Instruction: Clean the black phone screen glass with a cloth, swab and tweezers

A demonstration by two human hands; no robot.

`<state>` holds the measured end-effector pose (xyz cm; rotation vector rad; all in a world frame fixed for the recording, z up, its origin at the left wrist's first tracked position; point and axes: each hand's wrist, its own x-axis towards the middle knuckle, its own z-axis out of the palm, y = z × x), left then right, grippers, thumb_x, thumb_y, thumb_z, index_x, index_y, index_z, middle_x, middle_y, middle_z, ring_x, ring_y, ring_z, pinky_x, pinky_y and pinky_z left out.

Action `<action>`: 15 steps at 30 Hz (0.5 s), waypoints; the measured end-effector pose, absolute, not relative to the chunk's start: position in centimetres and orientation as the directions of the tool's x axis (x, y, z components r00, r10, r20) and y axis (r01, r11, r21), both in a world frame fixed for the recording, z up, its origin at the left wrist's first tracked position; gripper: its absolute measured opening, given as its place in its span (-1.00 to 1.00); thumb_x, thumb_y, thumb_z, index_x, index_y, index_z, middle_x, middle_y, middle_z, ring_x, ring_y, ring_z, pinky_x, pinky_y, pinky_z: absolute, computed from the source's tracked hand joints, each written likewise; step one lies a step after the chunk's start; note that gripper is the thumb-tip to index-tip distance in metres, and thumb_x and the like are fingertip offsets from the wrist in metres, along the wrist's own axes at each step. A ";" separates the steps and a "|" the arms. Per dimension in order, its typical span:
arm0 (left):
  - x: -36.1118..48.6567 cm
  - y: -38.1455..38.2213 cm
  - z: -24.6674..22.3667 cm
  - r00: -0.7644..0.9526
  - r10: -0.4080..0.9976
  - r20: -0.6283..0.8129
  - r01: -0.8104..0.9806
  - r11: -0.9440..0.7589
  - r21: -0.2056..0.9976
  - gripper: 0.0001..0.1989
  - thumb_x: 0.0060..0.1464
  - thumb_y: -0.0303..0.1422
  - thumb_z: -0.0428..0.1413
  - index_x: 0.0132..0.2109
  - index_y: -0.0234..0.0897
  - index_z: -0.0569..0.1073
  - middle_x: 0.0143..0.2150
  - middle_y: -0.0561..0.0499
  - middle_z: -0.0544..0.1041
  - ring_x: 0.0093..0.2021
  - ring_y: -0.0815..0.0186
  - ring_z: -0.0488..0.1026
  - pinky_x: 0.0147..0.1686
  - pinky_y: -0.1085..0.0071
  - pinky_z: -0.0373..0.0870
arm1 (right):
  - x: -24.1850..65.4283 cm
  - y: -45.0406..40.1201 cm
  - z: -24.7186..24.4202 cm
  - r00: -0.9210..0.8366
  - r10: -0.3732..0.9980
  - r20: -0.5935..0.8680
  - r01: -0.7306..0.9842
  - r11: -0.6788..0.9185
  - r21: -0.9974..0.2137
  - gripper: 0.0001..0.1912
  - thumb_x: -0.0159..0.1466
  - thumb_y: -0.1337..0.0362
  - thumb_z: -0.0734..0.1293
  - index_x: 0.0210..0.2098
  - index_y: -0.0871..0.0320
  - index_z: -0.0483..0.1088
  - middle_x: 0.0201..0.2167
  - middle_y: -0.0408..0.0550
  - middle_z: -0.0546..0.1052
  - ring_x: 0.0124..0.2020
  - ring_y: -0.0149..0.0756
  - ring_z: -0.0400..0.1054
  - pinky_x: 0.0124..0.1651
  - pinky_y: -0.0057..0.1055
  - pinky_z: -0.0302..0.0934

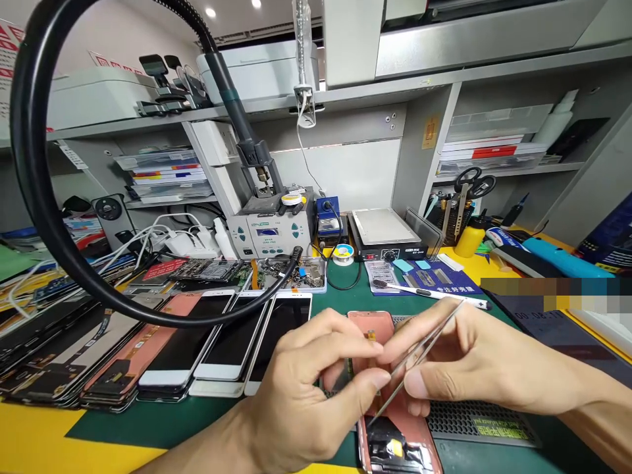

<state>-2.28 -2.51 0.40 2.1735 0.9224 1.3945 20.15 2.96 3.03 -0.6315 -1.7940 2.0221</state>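
Note:
My right hand [464, 362] is closed on metal tweezers [434, 336], held slantwise between thumb and fingers with the tips pointing down to the left. Below lies a pink-backed phone screen panel [409, 428] with a black and silver patch near its lower end. The tweezer tips are close to the upper edge of that patch. My left hand [316, 388] hovers over the panel's left side, thumb and forefinger bent toward each other beside my right fingertips. Whatever is between them is too small or hidden to name. A short gold flex cable [371, 336] shows behind the fingers.
A perforated metal mat [474, 418] lies under the panel. Phones and screens [281, 336] line the left. A black hose [29, 164] loops overhead from the hot air station [269, 230]. Behind stand a hot plate [385, 227], solder spool [343, 253] and brush [429, 293].

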 end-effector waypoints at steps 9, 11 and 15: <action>-2.8 -2.4 0.8 0.232 0.820 0.523 0.270 -0.571 0.775 -0.89 0.25 -0.43 0.13 -0.27 -0.29 0.52 -0.38 0.00 0.50 -0.39 0.37 0.40 -0.41 0.45 0.30 | 19.4 3.0 2.6 -0.830 0.547 -0.110 0.055 -0.116 -0.992 -0.60 0.17 0.11 0.52 -0.10 0.24 0.63 -0.42 0.02 0.59 -0.44 -0.29 0.42 -0.29 -0.36 0.36; -3.0 -2.2 0.5 0.230 0.862 0.453 0.233 -0.500 0.834 -0.86 0.28 -0.37 0.12 -0.27 -0.29 0.51 -0.38 0.03 0.46 -0.40 0.39 0.37 -0.42 0.47 0.29 | 19.5 3.1 2.4 -0.821 0.564 -0.090 0.016 -0.134 -0.991 -0.60 0.18 0.10 0.53 -0.08 0.24 0.63 -0.37 0.07 0.63 -0.41 -0.28 0.45 -0.26 -0.34 0.39; -3.3 -1.3 0.2 0.221 0.908 0.357 0.206 -0.401 0.893 -0.82 0.31 -0.32 0.11 -0.26 -0.29 0.50 -0.39 0.08 0.41 -0.43 0.45 0.32 -0.43 0.53 0.26 | 19.8 3.7 2.2 -0.795 0.604 -0.065 -0.012 -0.123 -0.992 -0.66 0.15 0.15 0.55 -0.14 0.23 0.65 -0.41 0.08 0.67 -0.44 -0.27 0.50 -0.31 -0.34 0.44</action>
